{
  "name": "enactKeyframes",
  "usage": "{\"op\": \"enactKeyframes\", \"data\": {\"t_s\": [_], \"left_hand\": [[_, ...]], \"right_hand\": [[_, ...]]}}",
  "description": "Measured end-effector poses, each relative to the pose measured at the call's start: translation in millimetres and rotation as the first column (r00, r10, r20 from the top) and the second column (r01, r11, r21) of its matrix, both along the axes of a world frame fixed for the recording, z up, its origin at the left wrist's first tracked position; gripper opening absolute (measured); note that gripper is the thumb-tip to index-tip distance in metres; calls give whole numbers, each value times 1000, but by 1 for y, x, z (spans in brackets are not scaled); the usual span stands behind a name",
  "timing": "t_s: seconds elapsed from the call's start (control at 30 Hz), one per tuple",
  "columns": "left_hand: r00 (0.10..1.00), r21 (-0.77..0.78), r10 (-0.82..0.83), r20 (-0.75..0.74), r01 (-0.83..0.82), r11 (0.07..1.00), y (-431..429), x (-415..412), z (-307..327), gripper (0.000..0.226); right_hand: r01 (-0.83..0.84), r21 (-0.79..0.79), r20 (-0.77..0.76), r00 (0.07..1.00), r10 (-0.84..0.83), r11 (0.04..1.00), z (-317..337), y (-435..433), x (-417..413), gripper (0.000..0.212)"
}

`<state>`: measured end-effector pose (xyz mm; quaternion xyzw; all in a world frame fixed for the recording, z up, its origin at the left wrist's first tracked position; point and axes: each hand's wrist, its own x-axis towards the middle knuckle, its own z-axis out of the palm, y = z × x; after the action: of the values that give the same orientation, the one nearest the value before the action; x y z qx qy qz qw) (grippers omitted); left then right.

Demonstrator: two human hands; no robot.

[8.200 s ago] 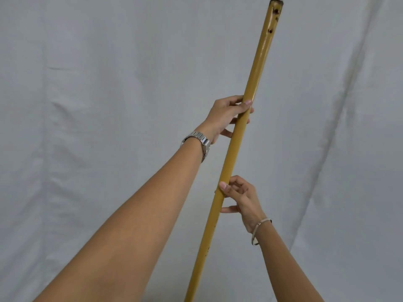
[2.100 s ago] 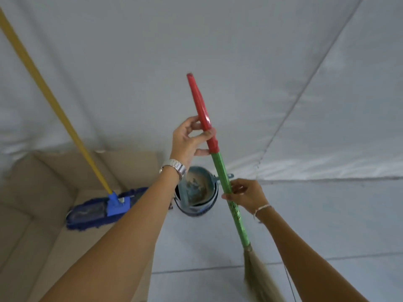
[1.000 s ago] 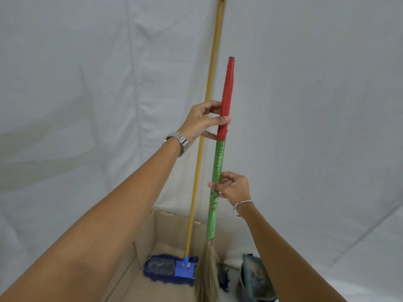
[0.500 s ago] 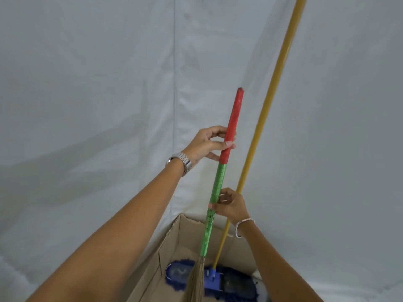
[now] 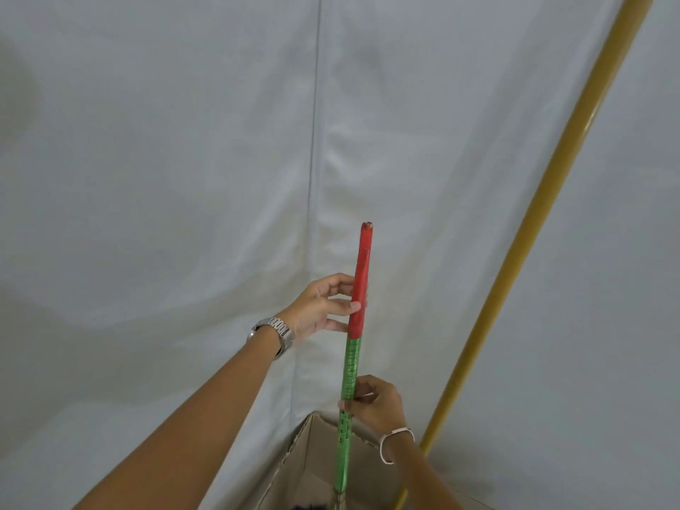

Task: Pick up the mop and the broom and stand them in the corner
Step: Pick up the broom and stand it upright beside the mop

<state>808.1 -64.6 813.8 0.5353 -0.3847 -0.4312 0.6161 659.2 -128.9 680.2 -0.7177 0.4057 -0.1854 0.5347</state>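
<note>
**Both hands on the broom at the corner**

The left hand (image 5: 323,307) pinches the red top of the broom (image 5: 354,347); the right hand (image 5: 373,403) grips its green shaft lower down. The broom stands nearly upright over a cardboard box (image 5: 294,458) against the white sheet corner. The mop (image 5: 530,230), only its yellow handle showing, leans to the right.

White fabric sheeting (image 5: 165,178) covers the walls and fills nearly the whole view, softly creased, with broad folds curving across the left side. A vertical seam (image 5: 314,141) runs down where two panels meet in the corner. The light is even and dim, with only faint grey shadows on the cloth. At the bottom edge, the open corner of a brown cardboard box (image 5: 294,458) stands against the sheeting.
</note>
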Motion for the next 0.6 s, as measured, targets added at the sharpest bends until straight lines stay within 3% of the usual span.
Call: {"op": "enactKeyframes", "data": {"t_s": [0.3,0.6], "left_hand": [[987,-43,159,-3,-159,986,-13,33,-60,36],[967,-57,252,45,-250,967,-17,53,-75,32]], "right_hand": [[23,-14,29,999,-23,1000,-59,-15,49,25],[44,-45,-2,999,-44,998,-77,-23,70,26]]}}
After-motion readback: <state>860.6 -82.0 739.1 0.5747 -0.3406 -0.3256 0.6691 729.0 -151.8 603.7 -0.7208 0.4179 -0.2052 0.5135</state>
